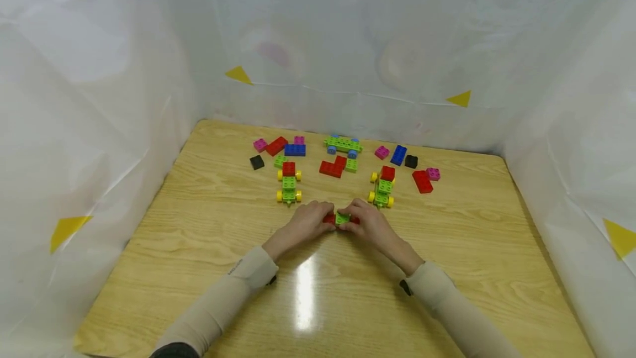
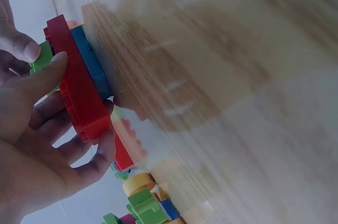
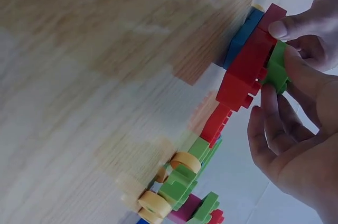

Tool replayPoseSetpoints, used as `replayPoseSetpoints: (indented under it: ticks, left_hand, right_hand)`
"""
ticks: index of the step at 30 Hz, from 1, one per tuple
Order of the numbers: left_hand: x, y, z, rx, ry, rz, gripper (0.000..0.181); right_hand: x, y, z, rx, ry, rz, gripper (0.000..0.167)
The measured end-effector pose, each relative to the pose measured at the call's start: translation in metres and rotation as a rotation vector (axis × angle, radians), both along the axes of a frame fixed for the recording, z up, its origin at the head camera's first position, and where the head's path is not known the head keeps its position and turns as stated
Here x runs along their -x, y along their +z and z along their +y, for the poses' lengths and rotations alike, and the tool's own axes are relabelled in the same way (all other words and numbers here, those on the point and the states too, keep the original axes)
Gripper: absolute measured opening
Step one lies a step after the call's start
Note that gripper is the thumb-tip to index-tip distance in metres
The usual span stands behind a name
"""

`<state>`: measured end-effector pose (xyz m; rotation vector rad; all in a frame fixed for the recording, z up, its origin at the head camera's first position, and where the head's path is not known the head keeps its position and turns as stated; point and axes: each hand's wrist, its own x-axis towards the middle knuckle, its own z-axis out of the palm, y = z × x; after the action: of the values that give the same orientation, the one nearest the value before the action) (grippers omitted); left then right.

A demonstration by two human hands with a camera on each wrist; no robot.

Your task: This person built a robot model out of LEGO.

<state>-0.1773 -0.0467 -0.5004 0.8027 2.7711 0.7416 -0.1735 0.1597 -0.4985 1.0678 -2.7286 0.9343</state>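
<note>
Both hands meet over a small stack near the table's middle. Red bricks (image 2: 84, 89) lie on top of a blue brick (image 2: 91, 61), and a green brick (image 1: 342, 219) sits on the red ones. The left hand (image 1: 309, 222) grips the red part, its thumb on the near side and fingers round the end, as the left wrist view shows. The right hand (image 1: 369, 224) pinches the green brick (image 3: 277, 66) between thumb and fingers; in the right wrist view the left thumb rests on the red brick (image 3: 245, 65) beside it.
Two green cars with yellow wheels and red bricks stand beyond the hands, left (image 1: 289, 183) and right (image 1: 383, 187). A green base with blue wheels (image 1: 343, 144) is at the back. Red (image 1: 422, 181), blue (image 1: 295, 150), pink (image 1: 381, 152), black (image 1: 256, 162) and green bricks lie around them.
</note>
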Motion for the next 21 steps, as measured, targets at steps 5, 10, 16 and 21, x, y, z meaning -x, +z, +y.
replayPoseSetpoints:
  ticks: [5,10,16,21]
  left_hand:
    - [0.0008,-0.0020,-0.0025,-0.001,-0.006,-0.014,0.023]
    - [0.0009,-0.0026,-0.0032,0.001,-0.019,-0.023,0.022]
    - [0.0011,-0.0006,-0.0020,-0.005,-0.022,-0.017,0.021]
    - [0.0017,0.0001,-0.0005,-0.001,-0.017,-0.013,0.021]
  right_hand:
    - [0.0004,0.0008,-0.0028,0.001,-0.015,-0.041,0.026]
    - [0.0017,0.0017,-0.0036,-0.012,-0.016,-0.079,0.026]
    - [0.0058,0.0080,-0.0042,-0.038,-0.020,-0.137,0.025]
    - [0.0081,0.0094,-0.0034,-0.043,-0.023,-0.167,0.025]
